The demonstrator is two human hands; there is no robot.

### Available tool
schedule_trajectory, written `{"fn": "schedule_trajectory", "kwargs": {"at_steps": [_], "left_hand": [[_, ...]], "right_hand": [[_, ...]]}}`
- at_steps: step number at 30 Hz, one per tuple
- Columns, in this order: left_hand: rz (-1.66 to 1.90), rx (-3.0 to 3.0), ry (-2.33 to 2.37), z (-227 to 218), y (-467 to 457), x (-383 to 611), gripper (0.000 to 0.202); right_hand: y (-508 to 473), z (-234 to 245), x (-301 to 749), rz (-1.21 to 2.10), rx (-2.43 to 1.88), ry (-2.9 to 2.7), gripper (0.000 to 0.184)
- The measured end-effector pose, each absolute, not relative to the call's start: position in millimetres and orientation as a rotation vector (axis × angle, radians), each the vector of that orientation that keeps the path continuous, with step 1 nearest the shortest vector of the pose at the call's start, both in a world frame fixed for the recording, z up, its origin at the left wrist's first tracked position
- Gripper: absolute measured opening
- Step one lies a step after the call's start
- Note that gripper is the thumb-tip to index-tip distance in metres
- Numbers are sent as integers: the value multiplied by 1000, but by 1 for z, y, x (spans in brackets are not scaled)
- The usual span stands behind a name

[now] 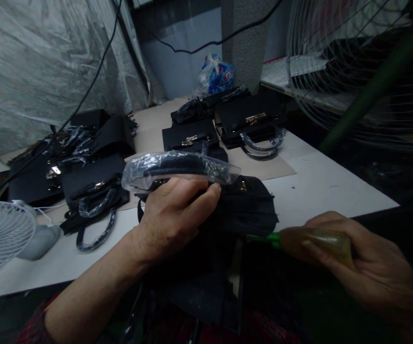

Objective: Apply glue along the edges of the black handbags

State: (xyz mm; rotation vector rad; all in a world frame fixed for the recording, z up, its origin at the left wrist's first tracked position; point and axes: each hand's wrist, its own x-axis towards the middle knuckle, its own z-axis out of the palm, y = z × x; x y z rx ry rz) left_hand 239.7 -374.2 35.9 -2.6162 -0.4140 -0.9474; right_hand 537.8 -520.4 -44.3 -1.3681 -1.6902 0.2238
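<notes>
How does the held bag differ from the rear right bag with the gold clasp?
- Support: the left hand grips the held bag; the rear right bag lies on the table.
- Wrap: the held bag's handle has a loose plastic sleeve; the rear right bag's wrap fits closer.
- Clasp: the rear right bag shows its gold clasp; none shows on the held bag.

Shared: black, plastic-covered handles.

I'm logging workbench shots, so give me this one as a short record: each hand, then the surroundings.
Left hand: closed on a black bag, right at its plastic-wrapped handle
Right hand: holding a tool with a yellowish handle, pointed toward the bag
Tool tip: too dark to make out
On the table: more black bags, small white fan
Right background: large wire-caged fan
</notes>
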Motion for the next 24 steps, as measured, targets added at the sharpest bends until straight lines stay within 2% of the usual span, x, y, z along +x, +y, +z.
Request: {"fn": "schedule_trajectory", "kwargs": {"at_steps": [4,8,13,17,24], "left_hand": [[-943,-2614,-421,35,-375,241,23],[-935,-2625,-404,37,-375,240,22],[-911,-2643,-419,39,-375,239,25],[-905,-2629,-399,40,-375,238,24],[-872,-2629,-456,40,-377,237,28]], "right_hand": [[-522,-40,536,319,-1290,-1757,12],[-524,-38,536,186,-1336,-1738,18],[-528,-40,540,340,-1275,-1835,7],[-531,-38,537,212,-1350,-1781,15],[-548,-36,527,303,-1326,-1765,12]]}}
